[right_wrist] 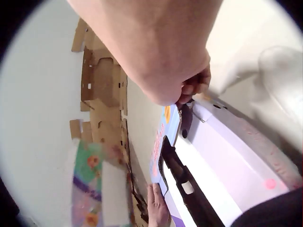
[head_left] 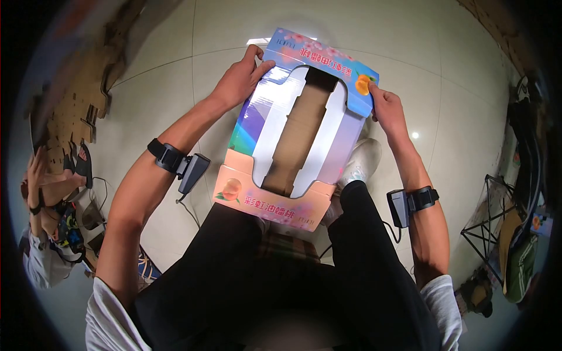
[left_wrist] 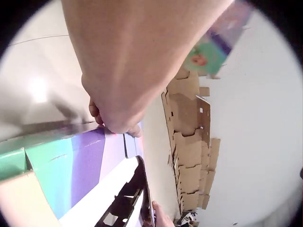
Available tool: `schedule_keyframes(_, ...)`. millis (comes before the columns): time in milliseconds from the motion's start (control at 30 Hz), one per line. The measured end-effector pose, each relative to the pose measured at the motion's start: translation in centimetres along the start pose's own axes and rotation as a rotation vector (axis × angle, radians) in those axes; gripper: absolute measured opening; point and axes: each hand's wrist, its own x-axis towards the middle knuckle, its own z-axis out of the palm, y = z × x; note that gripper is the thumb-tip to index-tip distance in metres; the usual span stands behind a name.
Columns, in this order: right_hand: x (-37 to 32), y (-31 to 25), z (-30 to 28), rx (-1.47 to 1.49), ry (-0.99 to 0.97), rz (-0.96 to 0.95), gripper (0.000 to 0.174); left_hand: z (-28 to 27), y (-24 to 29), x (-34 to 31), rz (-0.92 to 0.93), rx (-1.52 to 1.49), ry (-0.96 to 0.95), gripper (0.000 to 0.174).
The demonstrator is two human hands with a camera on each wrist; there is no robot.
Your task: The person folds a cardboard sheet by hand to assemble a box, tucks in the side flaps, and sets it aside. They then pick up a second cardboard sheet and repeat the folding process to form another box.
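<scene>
A printed cardboard fruit box (head_left: 246, 123) with peach pictures is held between both hands above the floor, its near end over the person's knees. A long opening in its top shows the brown inside. At the far left corner the left hand (head_left: 240, 79) grips the edge, thumb lying on the top panel. The right hand (head_left: 387, 110) pinches the far right corner, thumb beside a peach picture; its other fingers are mostly hidden beneath. From the right wrist, the fingers (right_wrist: 196, 85) curl at the corner of the box's blue end panel (right_wrist: 173, 125).
Flattened brown cardboard (head_left: 73, 99) lies to the left. Another person (head_left: 50, 228) sits at the lower left. The person's white shoe (head_left: 363, 161) is just right of the box. A black wire-frame rack (head_left: 489, 222) and a green bag (head_left: 520, 275) stand on the right.
</scene>
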Motion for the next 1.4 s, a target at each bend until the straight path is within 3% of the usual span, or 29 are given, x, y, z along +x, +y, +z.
schedule_keyframes(100, -0.6, -0.6, 0.1, -0.369, 0.138, -0.096, 0.066, 0.5, 0.3, -0.4, 0.096, 0.060, 0.123, 0.039)
schedule_keyframes(167, -0.5, -0.5, -0.2, -0.361, 0.100, -0.042, 0.069, 1.9, -1.5, -0.3, 0.268, 0.145, 0.283, 0.041)
schedule_keyframes(267, -0.1, -0.1, -0.2, -0.300, 0.071, 0.030, 0.071, 2.0, 0.1, -2.5, 0.261, 0.196, 0.374, 0.044)
schedule_keyframes(567, 0.9, 1.6, -1.2, -0.080, 0.107, 0.041, 0.064, 0.9, -0.4, -3.6, 0.476, 0.201, 0.432, 0.027)
schedule_keyframes(667, 0.8, 1.7, -1.8, -0.059, 0.200, 0.008, 0.059, -0.1, -0.6, -3.8, 0.554, 0.259, 0.393, 0.024)
schedule_keyframes(767, 0.9, 1.3, -2.2, -0.072, 0.222, -0.035, 0.055, -0.5, 0.2, -3.9, 0.791, 0.401, 0.285, 0.022)
schedule_keyframes(867, 0.8, 1.2, -1.8, -0.006, 0.191, -0.052, 0.052, 0.7, 0.1, -3.8, 0.806, 0.415, 0.090, 0.024)
schedule_keyframes(1000, 0.7, 1.4, -0.6, 0.057, 0.115, -0.063, 0.049, 1.1, 1.2, -4.7, 0.768, 0.549, 0.170, 0.038)
schedule_keyframes(1200, 0.6, 1.8, -0.1, 0.050, 0.074, -0.074, 0.047, 2.4, 3.0, -4.2, 0.755, 0.662, 0.070, 0.040)
schedule_keyframes(1300, 0.5, 2.2, 0.7, 0.080, 0.073, 0.033, 0.059, 3.2, 3.3, -4.3, 0.693, 0.711, 0.037, 0.040)
schedule_keyframes(1400, -1.3, 1.8, 1.4, 0.237, -0.119, 0.204, 0.091, 3.3, 3.2, -4.2, 0.704, 0.656, 0.042, 0.038)
